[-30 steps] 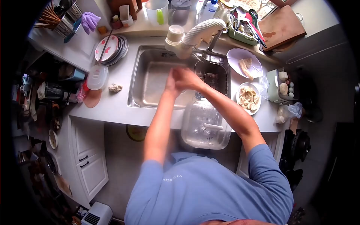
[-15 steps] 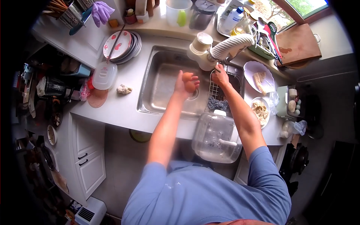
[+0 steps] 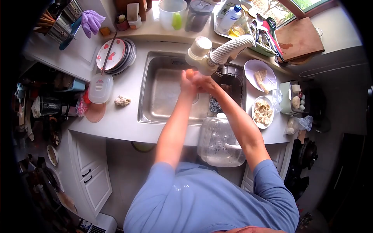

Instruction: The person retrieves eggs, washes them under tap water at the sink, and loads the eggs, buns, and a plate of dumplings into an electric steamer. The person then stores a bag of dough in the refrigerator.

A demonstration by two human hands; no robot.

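Looks like the egg-handling step, mid-air over the sink (image 3: pixel 165 97). Left hand (image 3: pixel 187 82) is cupped around what's probably an egg (image 3: pixel 190 72), right hand (image 3: pixel 203 82) up against it, fingers too blurry to tell. Next move calls for a gentle, secure grip imo.

Daylight from upper-right window (image 3: pixel 272 8), panes overexposed; lower corners dark; wide-angle edge curvature; hands (image 3: pixel 194 80) slightly blurred.
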